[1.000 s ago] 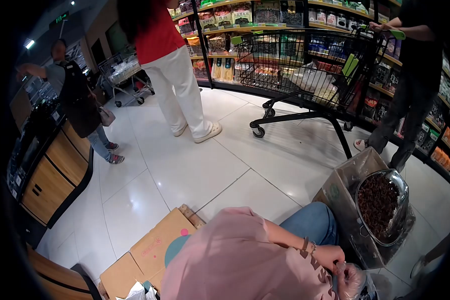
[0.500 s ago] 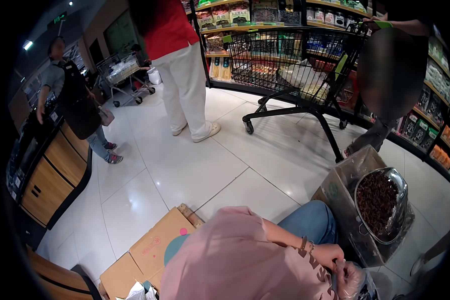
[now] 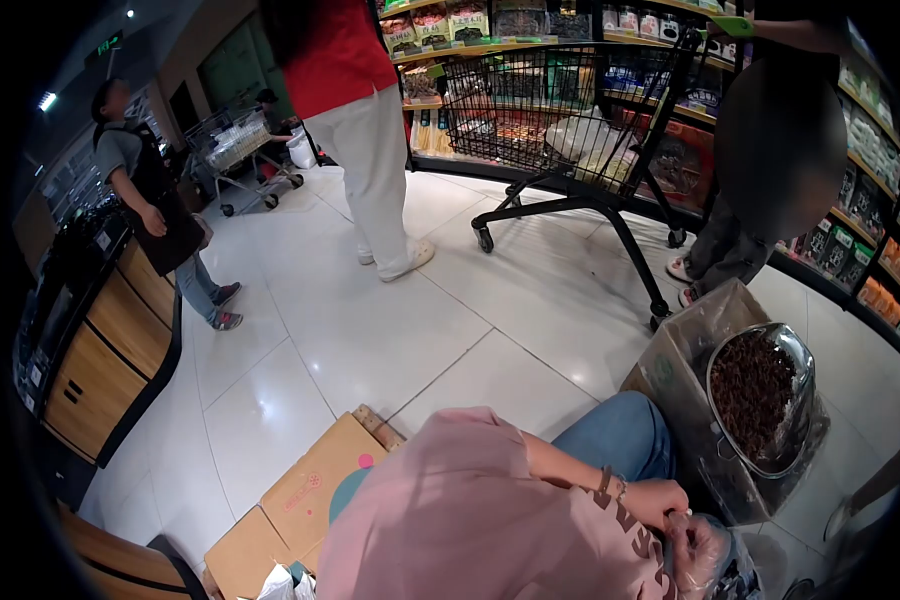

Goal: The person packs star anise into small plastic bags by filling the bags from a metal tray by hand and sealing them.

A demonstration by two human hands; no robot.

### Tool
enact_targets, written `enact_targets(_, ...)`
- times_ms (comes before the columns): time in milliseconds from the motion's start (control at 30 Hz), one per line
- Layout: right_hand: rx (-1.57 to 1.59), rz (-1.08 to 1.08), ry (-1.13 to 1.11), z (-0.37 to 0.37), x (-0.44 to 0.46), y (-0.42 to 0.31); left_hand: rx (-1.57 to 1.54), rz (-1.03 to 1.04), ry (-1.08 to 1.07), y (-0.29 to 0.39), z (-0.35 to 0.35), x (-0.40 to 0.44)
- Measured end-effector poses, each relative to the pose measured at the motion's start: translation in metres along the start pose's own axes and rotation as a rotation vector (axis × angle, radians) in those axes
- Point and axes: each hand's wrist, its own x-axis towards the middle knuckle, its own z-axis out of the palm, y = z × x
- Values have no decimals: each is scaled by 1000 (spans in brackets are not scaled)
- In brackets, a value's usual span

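Note:
At the lower right, my left hand (image 3: 660,502) is bare, with bracelets at the wrist, and its fingers are pinched together. Just below it, my right hand (image 3: 700,550) wears a clear plastic glove, its fingers curled in against the left fingertips. Whatever lies between the fingertips is too small to make out. Beside the hands, a plastic-lined box (image 3: 685,345) bears a metal bowl (image 3: 802,372) of dark reddish-brown dried pieces (image 3: 753,395). Dark, shiny packaging (image 3: 738,582) shows partly under the gloved hand.
Flattened cardboard (image 3: 310,480) lies at the lower left. A black shopping cart (image 3: 520,110) stands ahead, with a person (image 3: 780,150) at its handle. Another person in red and white (image 3: 370,160) and one in an apron (image 3: 150,190) stand farther left. Stocked shelves (image 3: 440,50) line the back.
The cart has shifted left and nearer, its person moving with it. The aproned person's outstretched arm has come down. My hands stay close together, with only slight finger movement.

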Motion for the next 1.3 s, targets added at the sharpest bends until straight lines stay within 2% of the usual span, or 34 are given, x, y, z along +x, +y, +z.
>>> enact_targets(67, -22, 24, -53, -3, 3, -2, -14, 20, 42, -5, 4, 1)
enact_targets(167, -37, -16, 20, -2, 4, -9, -24, 21, 65, -6, 5, 0)
enact_targets(267, 185, 194, 156, 20, -2, 11, -25, 16, 5, 1, 0, -1)
enact_targets(367, -25, 111, 3, -1, 2, -9, -2, 9, 3, 1, 0, -1)
enact_targets(467, -141, 43, 24, -3, 3, -13, -5, 3, 9, 1, 1, 0)
enact_targets(600, -118, 121, 9, 0, 0, -8, -32, 0, 1, -3, 5, 0)
enact_targets(700, 77, 116, 51, 2, 1, -15, -18, 6, -13, 0, 0, 0)
enact_targets(733, 62, 175, 8, 3, -1, -8, -12, 5, -9, 1, 0, 0)
enact_targets(833, -7, 170, -1, 4, -2, -5, 12, 10, -1, 0, 0, 0)
enact_targets(1100, 193, 156, 40, 19, -11, 31, 35, 16, -15, 0, 0, 1)
enact_targets(1233, 246, 114, 63, 22, -11, 37, 16, 79, 90, -7, 6, 2)
enact_targets(1300, 289, 181, 14, 19, -12, 36, 24, 86, 96, -9, 7, 3)
